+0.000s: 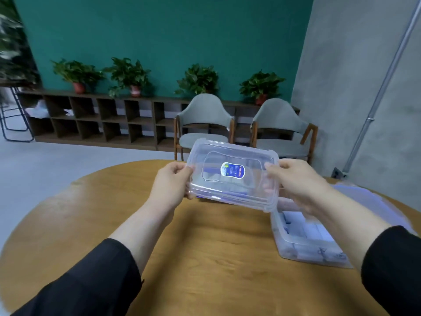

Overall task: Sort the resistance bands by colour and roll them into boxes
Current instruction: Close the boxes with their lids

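Clear, colourless plastic box (232, 174), lid bearing an oval blue label (232, 170) edged white, with a green patch at its upper left; blue and white shapes show faintly through the plastic. Tabletop (205, 258) warm honey-brown wood with fine grain streaks; second clear box (305, 242) on it shows pale white and bluish contents. Sleeves (95, 283) black; wall (159, 30) deep teal; chairs (205, 119) grey-green on brown wooden legs; plants (127, 74) dark green in reddish pots; shelf unit (102, 119) dark brown.
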Demonstrator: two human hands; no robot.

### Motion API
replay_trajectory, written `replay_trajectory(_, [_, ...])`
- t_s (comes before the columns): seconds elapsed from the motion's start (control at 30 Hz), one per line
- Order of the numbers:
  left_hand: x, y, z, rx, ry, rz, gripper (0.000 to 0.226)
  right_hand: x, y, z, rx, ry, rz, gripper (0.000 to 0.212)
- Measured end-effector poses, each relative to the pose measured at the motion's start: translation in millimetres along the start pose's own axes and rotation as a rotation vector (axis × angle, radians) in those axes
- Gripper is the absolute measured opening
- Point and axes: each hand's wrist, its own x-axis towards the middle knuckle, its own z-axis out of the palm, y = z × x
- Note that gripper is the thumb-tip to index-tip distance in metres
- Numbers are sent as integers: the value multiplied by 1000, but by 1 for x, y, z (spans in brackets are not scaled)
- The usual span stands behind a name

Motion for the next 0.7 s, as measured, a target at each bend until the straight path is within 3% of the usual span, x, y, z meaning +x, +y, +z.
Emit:
replay_trajectory(0.07, [16,-5,-2,-11,24,-26,17,15,3,11,-82,-50,-20,11])
replay_trajectory(0.13, [34,-12,-1,19,-5,-25,19,37,7,17,-154,26,-64,11])
replay_trajectory(0.23, [62,-23,3,123,-25,-3,23,74,8,28,-278,156,-76,27])
replay_trajectory(0.37, [101,-36,13,200,19,-47,18,116,19,46,-489,198,2,50])
replay_trajectory(0.5, [123,-48,21,224,-5,-133,31,144,33,57,-653,160,87,31])
replay_trajectory(0.7, [129,-62,28,286,-37,-185,22,154,45,63,-754,116,163,23])
